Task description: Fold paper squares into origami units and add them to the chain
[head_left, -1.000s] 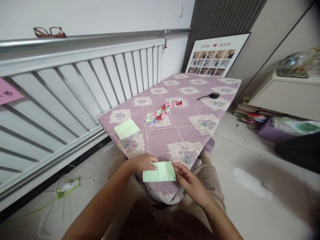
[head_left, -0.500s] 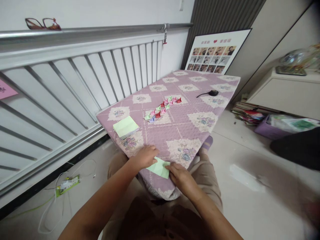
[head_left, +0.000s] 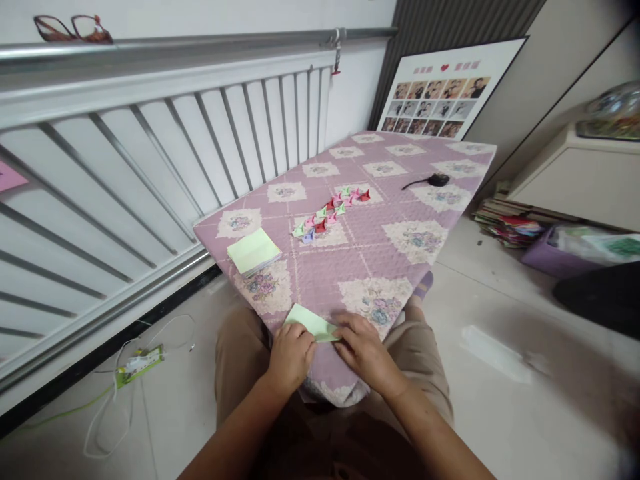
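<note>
Left hand (head_left: 291, 355) and right hand (head_left: 361, 345) both grip the green paper (head_left: 313, 322), I see; it stretches between them, one corner poking out past the left grip.

The paper (head_left: 313, 322) is a pale, light green. It is thin and small, with straight edges. It is down low over the near end of the tabletop (head_left: 340, 267), and it sits at a slant. Its top left corner points up and away, and its far edge slopes down to the right. The left hand (head_left: 291, 353) holds and hides its left, near part. The right hand (head_left: 364, 350) holds its right tip. The green looks a bit darker near that tip, but any fold there is hard to see.
</note>
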Action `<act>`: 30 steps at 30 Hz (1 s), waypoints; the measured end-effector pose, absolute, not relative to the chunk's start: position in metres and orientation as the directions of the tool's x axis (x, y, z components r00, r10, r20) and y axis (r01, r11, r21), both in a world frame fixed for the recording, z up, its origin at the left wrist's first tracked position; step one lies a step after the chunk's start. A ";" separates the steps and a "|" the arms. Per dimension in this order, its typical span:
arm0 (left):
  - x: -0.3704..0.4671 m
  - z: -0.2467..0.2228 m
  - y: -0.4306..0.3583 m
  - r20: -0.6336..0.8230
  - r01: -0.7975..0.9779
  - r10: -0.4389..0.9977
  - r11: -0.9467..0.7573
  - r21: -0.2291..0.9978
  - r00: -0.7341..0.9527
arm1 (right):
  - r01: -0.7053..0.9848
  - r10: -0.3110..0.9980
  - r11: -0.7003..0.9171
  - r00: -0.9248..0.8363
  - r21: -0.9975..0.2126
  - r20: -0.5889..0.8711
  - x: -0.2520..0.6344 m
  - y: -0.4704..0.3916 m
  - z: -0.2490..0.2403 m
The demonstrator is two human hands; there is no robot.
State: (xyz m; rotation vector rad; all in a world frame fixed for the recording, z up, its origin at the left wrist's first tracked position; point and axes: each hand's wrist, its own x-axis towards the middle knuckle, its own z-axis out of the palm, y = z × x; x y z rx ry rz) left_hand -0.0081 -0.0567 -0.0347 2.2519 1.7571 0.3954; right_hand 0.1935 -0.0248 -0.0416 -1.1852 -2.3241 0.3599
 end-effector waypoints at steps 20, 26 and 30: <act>-0.006 -0.029 -0.049 -0.050 0.953 0.998 -0.022 0.304 0.039 | 0.811 0.951 0.301 -0.215 -0.501 0.223 0.172 -0.003 -0.045; -0.004 -0.028 -0.045 -0.072 0.963 0.997 -0.020 0.267 0.041 | 0.815 0.947 0.307 -0.208 -0.492 0.246 0.172 -0.005 -0.046; -0.005 -0.028 -0.044 -0.086 0.965 0.996 -0.009 0.262 0.033 | 0.821 0.947 0.303 -0.200 -0.485 0.252 0.171 -0.005 -0.047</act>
